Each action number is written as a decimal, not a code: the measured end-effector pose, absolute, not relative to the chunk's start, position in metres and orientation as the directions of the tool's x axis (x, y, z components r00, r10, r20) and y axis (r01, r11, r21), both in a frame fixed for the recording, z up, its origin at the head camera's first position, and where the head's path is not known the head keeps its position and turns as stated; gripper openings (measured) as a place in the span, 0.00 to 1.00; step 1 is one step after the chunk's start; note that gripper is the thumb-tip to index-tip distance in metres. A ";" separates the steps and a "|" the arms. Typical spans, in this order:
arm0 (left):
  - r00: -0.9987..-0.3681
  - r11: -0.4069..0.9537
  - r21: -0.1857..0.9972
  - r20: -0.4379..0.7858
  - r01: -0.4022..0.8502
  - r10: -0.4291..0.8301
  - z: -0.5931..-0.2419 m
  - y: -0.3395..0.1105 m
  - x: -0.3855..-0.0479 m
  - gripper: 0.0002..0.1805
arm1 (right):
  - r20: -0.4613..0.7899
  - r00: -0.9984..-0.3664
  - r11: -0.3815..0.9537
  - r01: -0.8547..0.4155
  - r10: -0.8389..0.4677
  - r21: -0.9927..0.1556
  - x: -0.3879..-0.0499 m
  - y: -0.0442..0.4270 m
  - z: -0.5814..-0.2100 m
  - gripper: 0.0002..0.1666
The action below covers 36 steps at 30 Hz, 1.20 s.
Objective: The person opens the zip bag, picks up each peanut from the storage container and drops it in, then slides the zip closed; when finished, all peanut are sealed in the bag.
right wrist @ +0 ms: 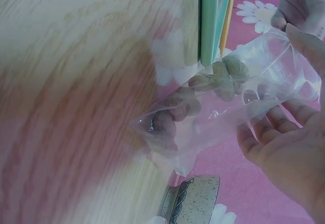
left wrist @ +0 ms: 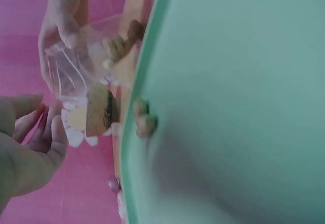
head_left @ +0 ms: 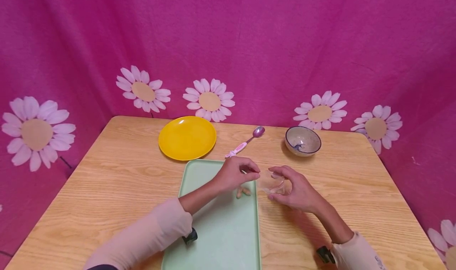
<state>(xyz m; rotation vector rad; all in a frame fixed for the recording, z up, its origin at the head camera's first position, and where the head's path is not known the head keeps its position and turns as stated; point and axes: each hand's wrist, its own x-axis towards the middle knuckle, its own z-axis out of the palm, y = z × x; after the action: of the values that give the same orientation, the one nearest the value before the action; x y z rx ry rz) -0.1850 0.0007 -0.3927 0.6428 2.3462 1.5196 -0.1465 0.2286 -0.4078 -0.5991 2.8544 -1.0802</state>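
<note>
A clear plastic bag (right wrist: 203, 112) with several peanuts (right wrist: 228, 76) inside hangs from my right hand (head_left: 297, 189). The fingers and thumb of this hand hold the bag near its mouth, beyond the tray's right edge. My left hand (head_left: 236, 175) is at the bag's mouth, thumb and index fingertips close together. Whether they pinch the bag's rim or something small cannot be seen. Below the left hand, a few loose peanuts (head_left: 244, 191) lie on the pale green tray (head_left: 221, 230), near its right rim.
Behind the tray stands a yellow plate (head_left: 187, 138). A spoon (head_left: 246, 143) with a pink and white handle lies right of it. Farther right is a speckled bowl (head_left: 303, 141) with a blue rim. A pink flowered curtain (head_left: 263, 56) borders the wooden table (head_left: 342, 187).
</note>
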 end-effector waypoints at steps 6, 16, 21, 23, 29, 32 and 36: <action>-0.874 0.423 0.887 -0.051 0.182 0.482 -0.404 -0.011 -0.191 0.07 | 0.099 -0.926 0.681 -0.337 -0.365 -0.650 -0.147 0.229 -0.407 0.41; -0.843 0.555 0.814 -0.168 0.174 0.511 -0.424 -0.019 -0.195 0.10 | 0.097 -0.928 0.684 -0.333 -0.360 -0.650 -0.146 0.228 -0.405 0.40; -0.831 0.587 0.796 -0.223 0.147 0.510 -0.428 -0.021 -0.194 0.11 | 0.103 -0.928 0.684 -0.336 -0.359 -0.648 -0.146 0.228 -0.406 0.40; -0.826 0.594 0.792 -0.235 0.143 0.512 -0.428 -0.021 -0.193 0.10 | 0.106 -0.927 0.682 -0.339 -0.360 -0.648 -0.146 0.228 -0.406 0.40; -0.810 0.578 0.801 -0.233 0.154 0.538 -0.429 -0.021 -0.191 0.06 | 0.104 -0.928 0.685 -0.336 -0.357 -0.646 -0.146 0.228 -0.407 0.40; -0.811 0.576 0.804 -0.237 0.145 0.535 -0.428 -0.021 -0.191 0.05 | 0.106 -0.929 0.689 -0.336 -0.355 -0.643 -0.145 0.229 -0.407 0.40; -0.820 0.579 0.803 -0.233 0.141 0.522 -0.428 -0.022 -0.191 0.05 | 0.106 -0.930 0.688 -0.335 -0.353 -0.643 -0.145 0.229 -0.407 0.40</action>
<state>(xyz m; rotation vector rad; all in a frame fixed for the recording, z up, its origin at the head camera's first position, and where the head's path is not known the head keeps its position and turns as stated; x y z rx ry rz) -0.1914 -0.0216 -0.4279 0.5315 2.3627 1.1460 -0.1450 0.2293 -0.4070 -0.5831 2.8626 -1.0826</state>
